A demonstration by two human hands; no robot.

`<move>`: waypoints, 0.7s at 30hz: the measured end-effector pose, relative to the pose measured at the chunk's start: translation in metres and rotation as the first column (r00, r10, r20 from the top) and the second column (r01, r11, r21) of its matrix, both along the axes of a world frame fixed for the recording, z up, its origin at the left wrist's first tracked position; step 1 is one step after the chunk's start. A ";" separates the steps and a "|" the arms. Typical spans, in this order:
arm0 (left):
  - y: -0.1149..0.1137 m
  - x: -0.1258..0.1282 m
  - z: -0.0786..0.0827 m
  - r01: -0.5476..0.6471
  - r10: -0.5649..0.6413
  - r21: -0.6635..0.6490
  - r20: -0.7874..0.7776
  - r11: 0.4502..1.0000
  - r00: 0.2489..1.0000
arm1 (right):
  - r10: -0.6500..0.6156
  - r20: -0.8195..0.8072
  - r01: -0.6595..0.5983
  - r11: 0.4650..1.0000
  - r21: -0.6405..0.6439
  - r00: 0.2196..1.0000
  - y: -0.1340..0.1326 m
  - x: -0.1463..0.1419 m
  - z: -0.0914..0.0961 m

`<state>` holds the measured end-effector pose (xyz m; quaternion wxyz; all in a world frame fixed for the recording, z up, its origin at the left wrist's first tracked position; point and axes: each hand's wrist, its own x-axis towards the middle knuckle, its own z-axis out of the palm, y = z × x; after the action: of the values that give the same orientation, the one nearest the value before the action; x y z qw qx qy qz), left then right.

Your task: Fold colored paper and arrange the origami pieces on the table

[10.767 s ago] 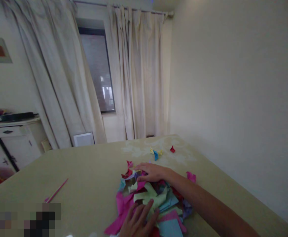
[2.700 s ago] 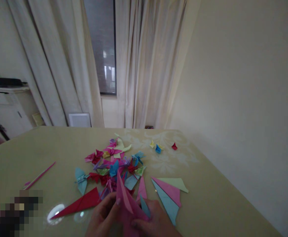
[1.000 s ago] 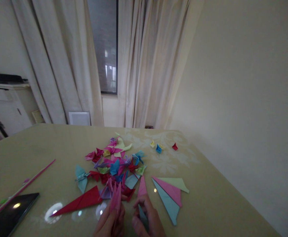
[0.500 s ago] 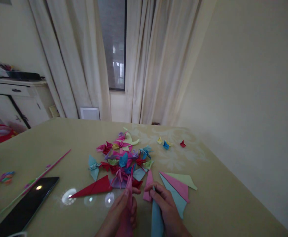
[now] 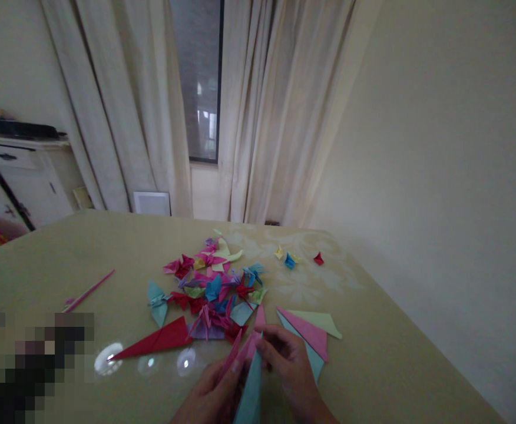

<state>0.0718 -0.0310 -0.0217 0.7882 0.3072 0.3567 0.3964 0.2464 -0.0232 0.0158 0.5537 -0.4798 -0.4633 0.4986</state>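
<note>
My left hand is closed on a folded pink paper, whose narrow tip points up and away. In my right hand, thumb and fingers pinch the tip of a light blue folded paper. The blue piece now lies right beside the pink one, partly covering the space between the hands. Just beyond sits a heap of folded paper cranes in many colours. A red kite-shaped paper lies left of my hands. Pink, light green and blue folded papers overlap to the right.
A few small folded pieces lie at the back right of the table. A thin pink stick rests on the left, where the near corner is blurred into blocks. Behind stand curtains, and a white cabinet is at far left.
My right hand has brought the light blue paper leftward, against the pink paper in my left hand. The view has turned slightly right, so the table things appear further left.
</note>
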 end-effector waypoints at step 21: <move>-0.004 -0.009 0.009 0.213 -0.207 0.022 -0.171 0.977 0.963 | 0.162 -0.171 -0.179 0.979 -0.093 0.972 -0.007 -0.013 0.005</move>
<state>0.0623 -0.0347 -0.0127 0.7866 0.3912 0.3792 0.2904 0.2338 -0.0297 0.0212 0.5179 -0.4251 -0.4285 0.6062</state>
